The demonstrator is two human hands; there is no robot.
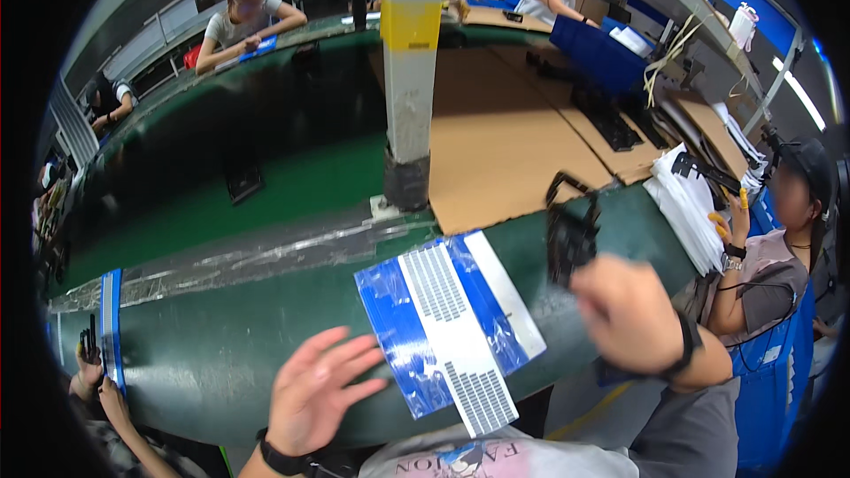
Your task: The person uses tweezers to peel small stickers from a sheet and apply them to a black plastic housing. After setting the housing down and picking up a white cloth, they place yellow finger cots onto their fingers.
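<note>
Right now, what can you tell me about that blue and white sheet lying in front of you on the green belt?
The blue and white sheet lies flat and tilted on the green belt. It looks like glossy blue film with white strips, two of them carrying grids of small grey pieces. Its near end reaches the belt's edge. The left hand, fingers spread, is just left of it; whether it touches is unclear. The right hand is raised to its right, holding a blurred black part.

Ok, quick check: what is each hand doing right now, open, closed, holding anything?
Left hand: open, fingers spread, empty, beside the blue and white sheet.
Right hand: closed on a black frame-like part, blurred.
</note>
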